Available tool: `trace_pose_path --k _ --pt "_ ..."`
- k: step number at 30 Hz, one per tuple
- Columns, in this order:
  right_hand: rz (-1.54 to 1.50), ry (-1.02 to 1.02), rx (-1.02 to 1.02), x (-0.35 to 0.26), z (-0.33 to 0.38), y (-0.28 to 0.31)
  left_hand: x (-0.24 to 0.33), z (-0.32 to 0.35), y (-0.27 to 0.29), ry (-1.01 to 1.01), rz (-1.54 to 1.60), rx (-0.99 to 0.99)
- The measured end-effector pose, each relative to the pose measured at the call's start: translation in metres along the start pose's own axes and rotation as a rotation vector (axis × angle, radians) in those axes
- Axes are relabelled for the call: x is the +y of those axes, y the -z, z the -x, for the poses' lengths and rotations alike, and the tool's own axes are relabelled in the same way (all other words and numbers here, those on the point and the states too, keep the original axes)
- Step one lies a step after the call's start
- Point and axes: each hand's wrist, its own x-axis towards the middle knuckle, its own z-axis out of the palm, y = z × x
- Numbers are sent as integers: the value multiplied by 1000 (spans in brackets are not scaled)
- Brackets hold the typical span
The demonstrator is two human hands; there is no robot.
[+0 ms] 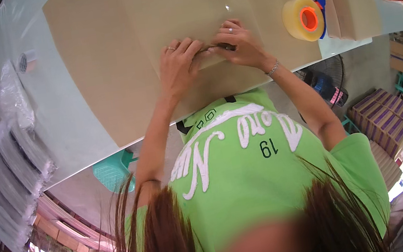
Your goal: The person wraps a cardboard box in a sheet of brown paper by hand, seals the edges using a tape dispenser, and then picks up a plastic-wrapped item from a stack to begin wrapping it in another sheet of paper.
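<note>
In the head view, the left hand and the right hand are curling close together, fingers narrowed, over the near middle of a large, flat, brown cardboard sheet; what they are gripping I cannot tell. The sheet is lying across a white, smooth-topped table, and a round, yellowish tape roll with an orange core is standing near its right side.
</note>
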Motion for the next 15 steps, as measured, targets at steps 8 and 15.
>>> trace_pose_path --k 8,15 --pt "377 104 53 33 55 53 -2 2 0 -21 2 44" --pt "508 359 61 76 62 35 1 0 -2 -12 -14 70"
